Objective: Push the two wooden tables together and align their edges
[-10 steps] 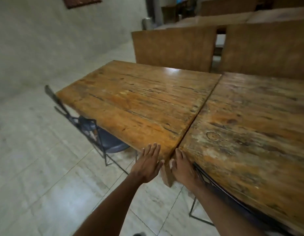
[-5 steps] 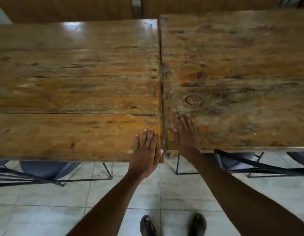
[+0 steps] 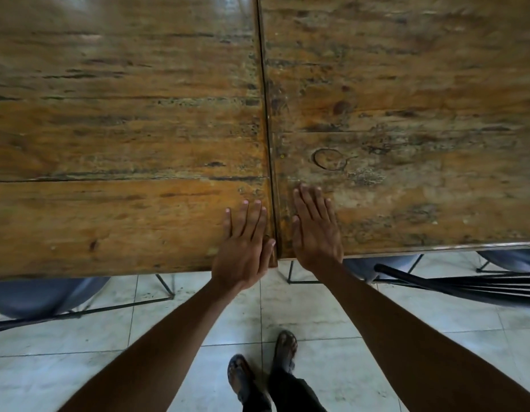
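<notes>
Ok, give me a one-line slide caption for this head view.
Left hand and right hand flat on two wooden tables, beside their seam.

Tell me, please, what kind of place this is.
Probably a simple eatery or canteen, though I cannot be sure. Two worn wooden tables, the left table and the right table, stand pushed together, dark metal-framed chairs are tucked under them, and the floor is pale tile.
</notes>
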Demonstrator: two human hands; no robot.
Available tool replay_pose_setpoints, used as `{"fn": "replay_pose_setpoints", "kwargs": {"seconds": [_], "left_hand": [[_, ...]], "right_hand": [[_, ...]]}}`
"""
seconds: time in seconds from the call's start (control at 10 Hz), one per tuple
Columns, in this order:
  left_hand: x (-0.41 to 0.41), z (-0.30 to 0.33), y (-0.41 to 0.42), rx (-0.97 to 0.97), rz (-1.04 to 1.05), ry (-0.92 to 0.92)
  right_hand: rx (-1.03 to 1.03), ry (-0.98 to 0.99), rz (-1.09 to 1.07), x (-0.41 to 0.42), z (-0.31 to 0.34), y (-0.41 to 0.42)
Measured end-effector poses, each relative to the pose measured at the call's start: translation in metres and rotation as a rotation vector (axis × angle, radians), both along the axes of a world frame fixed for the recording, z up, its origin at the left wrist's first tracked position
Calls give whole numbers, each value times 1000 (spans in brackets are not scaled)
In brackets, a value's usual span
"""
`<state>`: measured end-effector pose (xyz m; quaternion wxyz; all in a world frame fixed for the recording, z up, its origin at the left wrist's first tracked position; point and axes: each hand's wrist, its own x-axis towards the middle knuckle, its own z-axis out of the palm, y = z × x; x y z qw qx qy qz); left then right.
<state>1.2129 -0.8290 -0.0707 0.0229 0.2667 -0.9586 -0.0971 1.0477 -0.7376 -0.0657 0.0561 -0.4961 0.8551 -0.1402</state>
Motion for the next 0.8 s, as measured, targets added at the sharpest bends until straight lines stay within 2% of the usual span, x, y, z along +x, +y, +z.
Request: {"fn": "replay_pose_setpoints", "kwargs": {"seconds": [0.5, 0.7, 0.8], "left_hand": [[-9, 3, -5, 51, 52, -67], [-8, 45, -14, 100, 59, -288], [2, 89, -22, 103, 169, -228]], "right_hand": [[6, -61, 11, 1, 3, 0], [74, -161, -19, 0, 7, -4], [160, -324, -94, 9, 24, -31]]}}
